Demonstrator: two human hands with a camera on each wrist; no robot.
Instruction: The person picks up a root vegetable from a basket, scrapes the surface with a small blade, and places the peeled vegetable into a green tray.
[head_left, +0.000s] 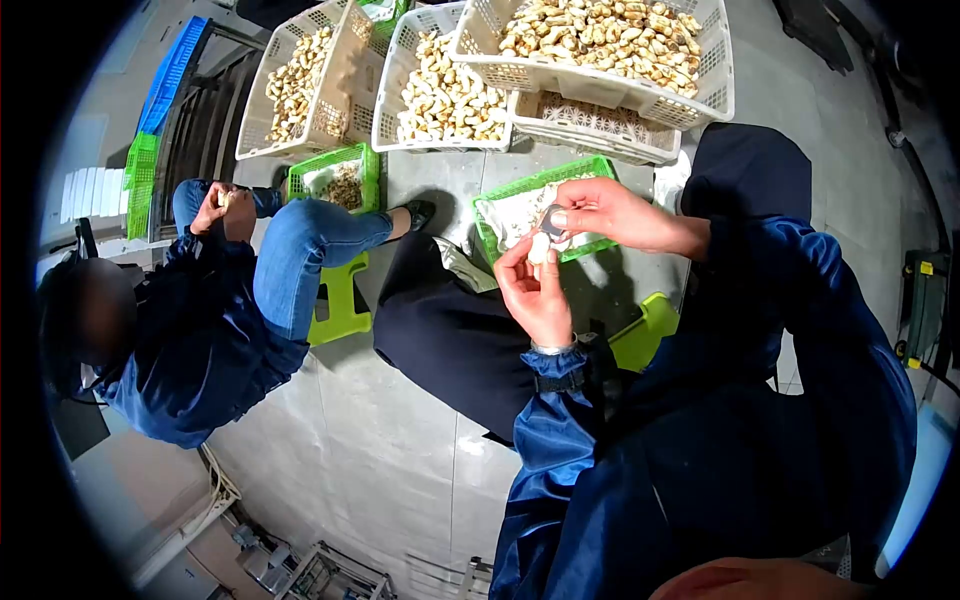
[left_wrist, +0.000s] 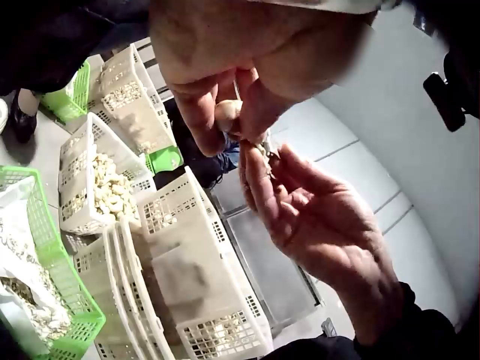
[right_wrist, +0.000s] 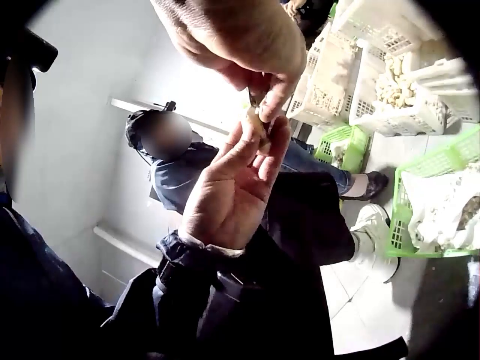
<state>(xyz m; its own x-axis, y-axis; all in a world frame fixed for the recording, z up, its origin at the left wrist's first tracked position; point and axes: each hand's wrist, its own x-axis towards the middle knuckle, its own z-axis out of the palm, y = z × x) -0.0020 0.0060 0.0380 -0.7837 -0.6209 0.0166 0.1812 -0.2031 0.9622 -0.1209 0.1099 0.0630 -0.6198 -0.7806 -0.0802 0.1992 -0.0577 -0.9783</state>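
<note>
In the head view my left hand (head_left: pixel 540 300) pinches a small pale mushroom (head_left: pixel 541 247) between thumb and fingers. My right hand (head_left: pixel 625 218) grips a small dark, flat tool (head_left: pixel 551 220), which looks like a short blade, right at the mushroom's upper end. The left wrist view shows the mushroom's rounded end (left_wrist: pixel 228 115) between the left fingers, with the right hand (left_wrist: pixel 330 232) close against it. Seen from the right wrist, the fingertips of both hands meet around the mushroom and partly hide the tool. Under the hands is a green basket (head_left: pixel 487 222) with a white liner and small pale scraps.
White crates (head_left: pixel 385 110) of pale mushrooms stand beyond the green basket, one (head_left: pixel 720 85) stacked on another. At left another person (head_left: pixel 200 330) sits near a smaller green basket (head_left: pixel 372 165). A green stool (head_left: pixel 645 335) is beside my legs.
</note>
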